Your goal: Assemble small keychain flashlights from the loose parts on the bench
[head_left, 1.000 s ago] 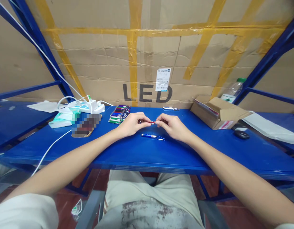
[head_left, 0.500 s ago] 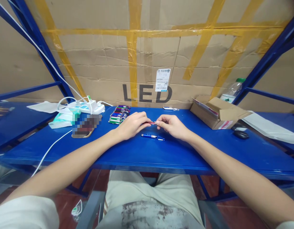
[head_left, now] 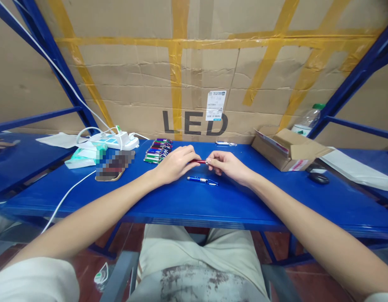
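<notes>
- The small red metal keychain torch (head_left: 198,161) is held level just above the blue tabletop (head_left: 187,201), between the two hands, a little in front of the middle of the rear cardboard wall.
- The left hand (head_left: 176,162) has its fingers (head_left: 188,156) closed round the torch's barrel; the right hand (head_left: 227,164) pinches the end that points right, where a bit of silver metal shows. Whether that is a cap or a ring is too small to tell.
- It looks light, stiff and smooth, so it would likely slip in a loose pinch; the barrel gives the surest hold, the tip only a fingertip one.
- A slim blue keychain torch with a silver clip (head_left: 202,180) lies on the tabletop just beside the hands, on the near side, apart from both.
- A row of many-coloured small torches (head_left: 158,151) lies just beside the left hand, on the far left side.
- Another silver-coloured piece (head_left: 225,144) lies near the wall behind the right hand.
- Well apart: an open brown cardboard box (head_left: 288,153) and a black mouse (head_left: 318,178) to the right, a white power strip with its cable (head_left: 118,140) to the left.
- Nothing stands between the hands; the blue torch is the nearest thing a wrist could knock.
</notes>
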Motion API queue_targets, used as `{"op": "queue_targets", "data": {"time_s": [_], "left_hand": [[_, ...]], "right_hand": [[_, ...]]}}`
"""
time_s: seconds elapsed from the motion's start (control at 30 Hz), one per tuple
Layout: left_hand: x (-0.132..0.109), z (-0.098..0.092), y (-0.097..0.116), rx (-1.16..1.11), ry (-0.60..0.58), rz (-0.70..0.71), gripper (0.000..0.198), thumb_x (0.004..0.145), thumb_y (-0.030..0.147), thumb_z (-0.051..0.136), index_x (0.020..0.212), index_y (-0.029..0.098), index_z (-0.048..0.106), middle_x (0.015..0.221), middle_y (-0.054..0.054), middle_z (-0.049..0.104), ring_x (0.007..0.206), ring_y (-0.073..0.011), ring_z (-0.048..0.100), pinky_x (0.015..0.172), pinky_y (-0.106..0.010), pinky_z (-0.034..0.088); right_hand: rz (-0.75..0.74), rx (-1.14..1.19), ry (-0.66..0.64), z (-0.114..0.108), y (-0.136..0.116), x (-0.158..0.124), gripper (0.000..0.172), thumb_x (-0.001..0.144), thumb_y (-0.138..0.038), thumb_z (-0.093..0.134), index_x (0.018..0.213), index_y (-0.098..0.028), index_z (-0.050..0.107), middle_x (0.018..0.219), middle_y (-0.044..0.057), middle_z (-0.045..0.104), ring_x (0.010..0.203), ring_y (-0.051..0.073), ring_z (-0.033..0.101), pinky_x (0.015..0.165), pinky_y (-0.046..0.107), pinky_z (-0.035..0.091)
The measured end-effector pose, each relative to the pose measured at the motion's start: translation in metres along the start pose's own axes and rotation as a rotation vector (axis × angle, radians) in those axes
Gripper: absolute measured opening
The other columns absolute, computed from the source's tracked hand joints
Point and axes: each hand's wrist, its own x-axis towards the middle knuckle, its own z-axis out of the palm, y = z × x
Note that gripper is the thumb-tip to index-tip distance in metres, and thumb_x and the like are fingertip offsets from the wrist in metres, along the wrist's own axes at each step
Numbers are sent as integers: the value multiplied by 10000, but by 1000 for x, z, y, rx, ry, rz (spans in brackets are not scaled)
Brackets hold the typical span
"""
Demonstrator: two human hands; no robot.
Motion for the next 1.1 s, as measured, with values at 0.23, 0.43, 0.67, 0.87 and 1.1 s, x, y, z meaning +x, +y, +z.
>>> {"op": "queue_targets", "data": {"time_s": [0.23, 0.43, 0.67, 0.87, 1.1], "left_hand": [[1, 4, -1, -186, 42, -158, 234, 1112, 366, 620, 1136, 176, 754, 988, -60, 679, 885, -186, 668, 840, -312, 544], [2, 4, -2, -221, 17, -271, 271, 1100, 409, 635, 1110, 191, 796, 949, -54, 707, 826, -180, 666, 784, -302, 524], [1, 6, -1, -249, 6, -275, 246, 1082, 391, 665, 1095, 184, 798, 947, -53, 711, 823, -177, 657, 784, -304, 517], [2, 6, -1, -266, -1, -298, 225, 1073, 373, 675, 1088, 185, 798, 950, -49, 716, 828, -177, 656, 796, -310, 514], [1, 7, -1, -366, -37, -390, 247, 1050, 404, 692, 1096, 203, 827, 970, -56, 749, 834, -188, 677, 793, -324, 516]], "right_hand": [[-100, -19, 59, 1, -1, 2, 489, 853, -663, 830, 929, -210, 660, 812, 9, 715, 591, 126, 559, 566, 292, 454], [-119, -49, 53, -3, -1, 2, 458, 877, -634, 813, 928, -200, 680, 844, 36, 752, 621, 131, 587, 585, 292, 483], [-106, -6, 48, -1, 2, 4, 428, 845, -576, 859, 937, -193, 691, 858, 43, 757, 664, 149, 648, 616, 300, 522], [-158, -51, 51, -1, -1, 2, 356, 864, -523, 841, 944, -196, 725, 813, 22, 725, 693, 165, 653, 670, 322, 539], [-247, -169, 69, -4, 1, 3, 243, 899, -438, 785, 964, -204, 765, 889, 33, 745, 754, 189, 677, 736, 351, 547]]}}
